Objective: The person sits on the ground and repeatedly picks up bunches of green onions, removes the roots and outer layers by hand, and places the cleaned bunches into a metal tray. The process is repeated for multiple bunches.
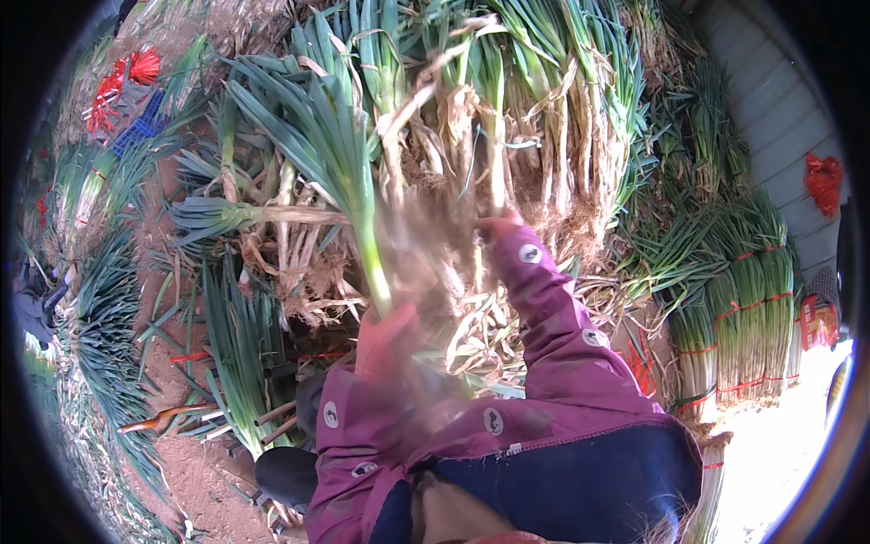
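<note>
My left hand (386, 343) is closed around the pale lower stem of a green onion stalk (370, 251), whose green leaves fan up and to the left. The root end is blurred or hidden by the hand. My right hand (501, 223) reaches to the foot of another stalk (497, 163) in the large pile of untrimmed green onions (584, 129); whether its fingers are closed on the stalk is not clear. Dry leaves and roots hang about both hands, and dust blurs the space between them.
Bundles of green onions (751, 319) tied with red bands stand at the right. Peeled dry leaves (479, 340) lie below the pile. More stalks (238, 347) stand at the left, near a blue plastic crate (139, 126) and red ties (139, 66). A corrugated wall (775, 88) rises at the upper right.
</note>
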`<state>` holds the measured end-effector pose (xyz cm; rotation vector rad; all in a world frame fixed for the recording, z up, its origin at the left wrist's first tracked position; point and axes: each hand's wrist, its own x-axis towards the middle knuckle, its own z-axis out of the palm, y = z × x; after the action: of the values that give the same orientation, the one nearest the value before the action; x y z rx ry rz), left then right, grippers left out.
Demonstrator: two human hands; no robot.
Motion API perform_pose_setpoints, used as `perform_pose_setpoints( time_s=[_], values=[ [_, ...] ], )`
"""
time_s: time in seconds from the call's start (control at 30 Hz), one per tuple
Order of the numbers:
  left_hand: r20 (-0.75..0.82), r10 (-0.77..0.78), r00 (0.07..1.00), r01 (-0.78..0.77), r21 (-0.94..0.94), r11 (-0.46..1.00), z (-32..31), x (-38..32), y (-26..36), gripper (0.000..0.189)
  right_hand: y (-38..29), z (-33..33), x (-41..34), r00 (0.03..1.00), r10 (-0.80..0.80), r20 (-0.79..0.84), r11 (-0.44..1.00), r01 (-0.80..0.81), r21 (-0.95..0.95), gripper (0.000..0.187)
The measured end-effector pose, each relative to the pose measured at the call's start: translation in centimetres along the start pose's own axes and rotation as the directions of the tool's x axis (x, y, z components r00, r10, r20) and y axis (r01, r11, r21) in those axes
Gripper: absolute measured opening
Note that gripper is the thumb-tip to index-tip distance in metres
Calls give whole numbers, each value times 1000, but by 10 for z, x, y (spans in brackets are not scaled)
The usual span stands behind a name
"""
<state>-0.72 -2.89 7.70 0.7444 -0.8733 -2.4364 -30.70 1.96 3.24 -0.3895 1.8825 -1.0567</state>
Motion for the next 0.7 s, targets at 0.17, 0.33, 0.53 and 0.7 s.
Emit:
perform_pose_setpoints(
  time_s=[0.17,0.33,0.53,0.7],
  values=[
    [-32,1,999,1,69,998,-21,-9,-5,18,-3,-13,-38,960,-165,-226,866,251,433,39],
    [169,134,976,-145,58,988,-47,-3,-14,21,-29,20,-82,916,-398,60,814,322,484,45],
    [132,96,987,-55,-286,957,-59,-5,-17,20,-63,125,-27,984,-94,153,987,112,-118,76],
    [39,23,999,-12,-254,967,-42,-12,-8,18,-47,105,52,936,-289,202,914,333,-231,47]
  ],
)
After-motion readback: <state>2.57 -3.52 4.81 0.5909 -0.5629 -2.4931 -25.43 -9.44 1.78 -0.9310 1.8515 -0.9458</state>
